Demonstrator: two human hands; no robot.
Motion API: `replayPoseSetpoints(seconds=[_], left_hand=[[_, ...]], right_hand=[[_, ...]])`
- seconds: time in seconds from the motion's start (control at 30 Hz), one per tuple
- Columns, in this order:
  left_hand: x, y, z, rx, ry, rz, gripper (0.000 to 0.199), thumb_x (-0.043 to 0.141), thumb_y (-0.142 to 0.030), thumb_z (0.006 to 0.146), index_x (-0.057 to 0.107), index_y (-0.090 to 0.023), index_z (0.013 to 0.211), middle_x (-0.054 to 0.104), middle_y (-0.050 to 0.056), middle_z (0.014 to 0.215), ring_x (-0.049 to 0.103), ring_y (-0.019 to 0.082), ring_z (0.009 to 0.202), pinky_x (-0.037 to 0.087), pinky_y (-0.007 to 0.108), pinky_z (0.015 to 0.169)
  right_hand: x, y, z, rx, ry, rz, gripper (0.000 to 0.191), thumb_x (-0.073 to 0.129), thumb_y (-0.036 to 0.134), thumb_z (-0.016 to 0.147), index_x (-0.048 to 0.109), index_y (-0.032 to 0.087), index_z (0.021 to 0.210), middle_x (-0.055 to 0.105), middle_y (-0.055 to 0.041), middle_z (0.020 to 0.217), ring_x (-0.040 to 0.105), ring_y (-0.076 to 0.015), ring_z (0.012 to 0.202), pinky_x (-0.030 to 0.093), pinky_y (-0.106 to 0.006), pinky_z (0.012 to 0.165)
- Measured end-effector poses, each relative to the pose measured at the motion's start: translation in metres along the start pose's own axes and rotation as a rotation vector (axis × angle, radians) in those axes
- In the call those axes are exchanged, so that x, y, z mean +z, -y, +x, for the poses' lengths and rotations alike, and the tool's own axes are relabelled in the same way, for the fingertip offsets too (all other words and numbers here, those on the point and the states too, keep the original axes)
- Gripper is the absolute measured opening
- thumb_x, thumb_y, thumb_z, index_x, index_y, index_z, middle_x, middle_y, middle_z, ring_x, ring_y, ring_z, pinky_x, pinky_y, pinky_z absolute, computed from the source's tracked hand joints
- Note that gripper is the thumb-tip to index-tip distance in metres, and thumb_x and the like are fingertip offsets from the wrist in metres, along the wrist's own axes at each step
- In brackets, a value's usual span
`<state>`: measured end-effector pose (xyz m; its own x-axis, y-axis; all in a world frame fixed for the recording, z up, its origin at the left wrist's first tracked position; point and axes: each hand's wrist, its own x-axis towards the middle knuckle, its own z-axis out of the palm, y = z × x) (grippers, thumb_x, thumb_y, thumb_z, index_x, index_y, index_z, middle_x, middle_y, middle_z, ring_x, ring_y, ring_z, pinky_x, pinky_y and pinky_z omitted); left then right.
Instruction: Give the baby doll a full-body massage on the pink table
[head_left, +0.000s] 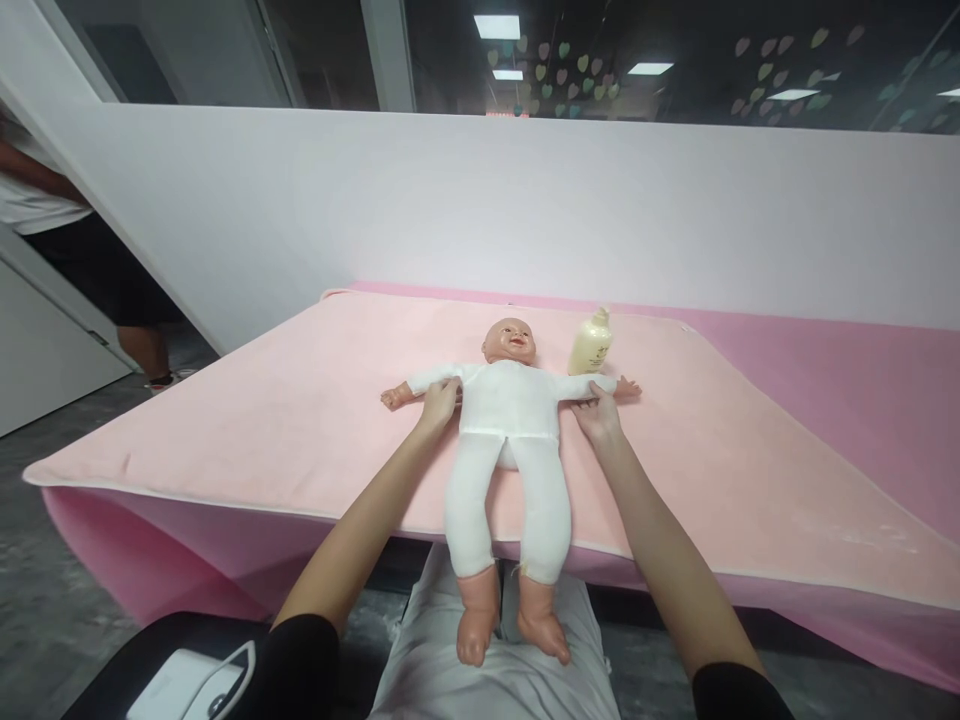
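- Head view, first hazard: baby doll (510,402) in white suit, legs overhanging the near edge of the peach-pink pad (360,350); a strong pull on its arms could slide it off toward the light-grey trousers (416,660).
- Second hazard: pale-yellow bottle (591,347), just beyond the doll's arm at scene right; a sweep of that arm could topple it.
- Position: doll face up between the two hands, head far, feet near; torso right of the left hand, left of the right hand.
- Left hand (442,403): mostly closed, fingers curled about the doll's upper arm at scene left; underside of grip hidden.
- Right hand (598,412): partly closed, pinching the sleeved arm at scene right, nearer the doll's wrist than its shoulder.
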<state>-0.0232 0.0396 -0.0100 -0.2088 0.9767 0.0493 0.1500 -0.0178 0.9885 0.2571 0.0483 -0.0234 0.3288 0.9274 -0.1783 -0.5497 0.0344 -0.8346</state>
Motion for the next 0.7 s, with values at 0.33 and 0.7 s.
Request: replayPoseSetpoints(seconds=[0.33,0.7], left_hand=[[0.012,-0.005,0.018,-0.034,0.031,-0.716,0.018,0.041,-0.033,0.086,0.052,-0.019,0.084,0.069,0.01,0.095,0.063,0.023,0.105,0.051,0.037,0.091],[0.009,0.007,0.019,0.282,-0.025,-0.142,0.036,0.056,-0.04,0.08,0.059,-0.017,0.108,0.067,0.005,0.1,0.061,0.019,0.089,0.047,0.028,0.079]], right_hand=[[0.023,-0.024,-0.022,-0.387,0.308,-0.403,0.051,0.064,0.024,0.067,0.055,0.022,0.117,0.062,-0.004,0.119,0.058,-0.0174,0.107,0.043,-0.036,0.101],[0.022,-0.024,-0.021,-0.55,0.265,-0.85,0.044,0.046,0.043,0.082,0.057,0.015,0.115,0.065,-0.0101,0.107,0.059,-0.022,0.093,0.045,-0.036,0.088]])
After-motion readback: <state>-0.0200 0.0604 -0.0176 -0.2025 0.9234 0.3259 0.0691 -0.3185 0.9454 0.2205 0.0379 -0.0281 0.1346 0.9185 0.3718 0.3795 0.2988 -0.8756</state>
